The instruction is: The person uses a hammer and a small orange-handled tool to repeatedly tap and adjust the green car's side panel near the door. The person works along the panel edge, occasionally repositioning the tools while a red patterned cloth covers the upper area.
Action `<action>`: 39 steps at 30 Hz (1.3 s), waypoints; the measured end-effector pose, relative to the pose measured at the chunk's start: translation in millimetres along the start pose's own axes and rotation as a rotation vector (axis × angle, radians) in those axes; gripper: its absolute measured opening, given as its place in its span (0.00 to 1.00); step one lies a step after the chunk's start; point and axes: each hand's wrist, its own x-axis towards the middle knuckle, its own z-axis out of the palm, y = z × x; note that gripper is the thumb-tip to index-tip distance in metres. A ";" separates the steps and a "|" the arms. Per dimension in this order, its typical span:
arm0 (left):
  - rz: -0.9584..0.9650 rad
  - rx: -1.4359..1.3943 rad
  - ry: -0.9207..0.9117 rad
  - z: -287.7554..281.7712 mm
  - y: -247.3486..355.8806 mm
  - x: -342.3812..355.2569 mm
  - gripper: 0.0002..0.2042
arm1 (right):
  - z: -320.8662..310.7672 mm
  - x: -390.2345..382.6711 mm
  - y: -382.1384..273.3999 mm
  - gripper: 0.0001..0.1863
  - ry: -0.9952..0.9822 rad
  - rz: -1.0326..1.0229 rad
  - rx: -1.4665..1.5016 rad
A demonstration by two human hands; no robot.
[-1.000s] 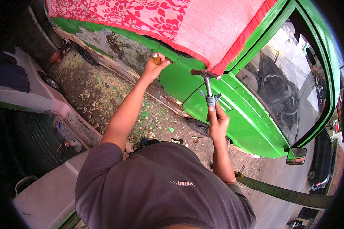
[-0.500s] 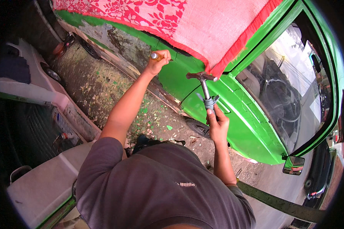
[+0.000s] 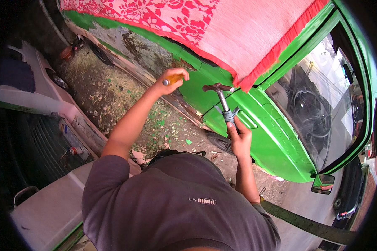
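My left hand (image 3: 169, 80) is closed on a tool with a yellow handle (image 3: 176, 78) and metal end cap, near the peeling side of the green vehicle (image 3: 264, 150). My right hand (image 3: 238, 138) grips a hammer (image 3: 222, 98) with a steel shaft and grey strip wrapped round its grip. The hammer head is right of my left hand, below the corner of a red-and-pink patterned cloth (image 3: 255, 33) draped over the vehicle. A bare, flaking patch (image 3: 130, 44) shows left of the green paint.
A pale vehicle body (image 3: 37, 96) with a dark ribbed interior stands at left. Paint chips (image 3: 125, 104) litter the ground between. A side mirror (image 3: 322, 183) juts from the green door at right. A dark rail (image 3: 305, 221) crosses at lower right; a dark car (image 3: 347, 192) stands beyond.
My left hand has moved lower and slightly left, with the yellow handle turned more sideways. The hammer head has shifted slightly left. The view has shifted a little.
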 end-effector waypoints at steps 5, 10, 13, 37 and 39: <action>0.053 0.078 0.047 2.8 -1.8 -4.4 0.05 | 16.1 -1.2 -8.7 0.22 0.050 0.040 0.032; 0.100 0.103 0.050 6.8 -0.6 -10.6 0.05 | 26.1 -9.0 -19.2 0.23 0.069 0.201 0.066; 0.092 0.103 0.049 7.5 -2.8 -15.5 0.06 | 35.3 -18.4 -15.4 0.23 0.102 0.099 0.019; -0.084 -0.293 0.135 -15.1 -20.2 30.2 0.04 | 56.8 -41.9 -61.6 0.18 0.309 -0.083 -0.190; -0.108 -0.331 0.113 -13.7 -20.9 29.9 0.03 | 52.2 -38.2 -54.5 0.18 0.348 -0.038 -0.077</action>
